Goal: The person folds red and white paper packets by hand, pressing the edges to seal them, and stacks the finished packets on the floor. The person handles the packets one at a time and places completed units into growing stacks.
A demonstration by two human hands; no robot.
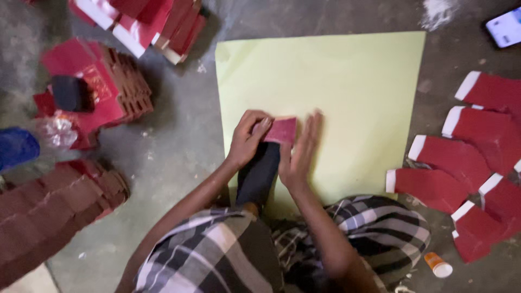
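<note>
a small red paper piece (282,130) is seen near the middle of the scene, lying on the near-left part of a large pale yellow-green sheet (358,92) spread on the grey concrete floor (173,152). the piece is pinched along its left edge by the left hand (247,138), fingers curled close around it. the right hand (299,154) is laid against the piece's right side, fingers straight and held together, palm turned inward; nothing is gripped by it. a dark cylindrical object (259,176) is seen just below the red piece, between the two wrists; its kind cannot be told. a black-and-white checked cloth (217,255) is worn over the legs at the near edge.

to the right, flat red paper cutouts with white end strips (456,157) are laid overlapping in a row on the floor. a small orange-and-white tube (437,265) lies near them, at the near right. a phone with a lit screen (506,26) is seen at the far right corner.

to the left, a stack of folded red boxes (108,87) is noted, with a dark object resting on it. a second stack of red-and-white folded pieces (146,21) is seen at the far left, and a fanned brownish-red stack (54,211) at the near left. something blue (16,146) shows at the left edge.
</note>
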